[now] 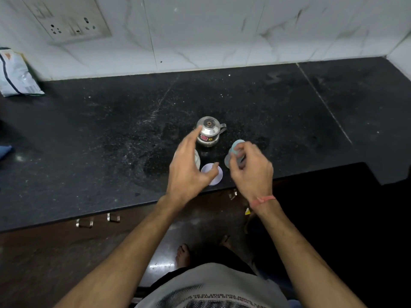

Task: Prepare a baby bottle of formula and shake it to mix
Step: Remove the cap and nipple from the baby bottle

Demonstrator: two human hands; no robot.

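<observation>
Bottle [196,160] on desk [89,134], mostly hidden behind left hand [189,170], fingers spread, gripping nothing. Right hand [249,167] pinches blurred pale-blue piece [236,147], possibly its cap. Steel pot [209,134] stands just behind; white lid [216,175] partly covered.

Dim, cool light; blurred hands, warped edges.

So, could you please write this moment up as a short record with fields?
surface: black stone counter below a marble wall
left hand: open, fingers spread above the baby bottle, which it mostly hides
right hand: pinches a pale blue round cap
steel kettle: upright behind the hands, lid on
white round lid: flat near the counter edge
pouch: far left, against the wall
</observation>
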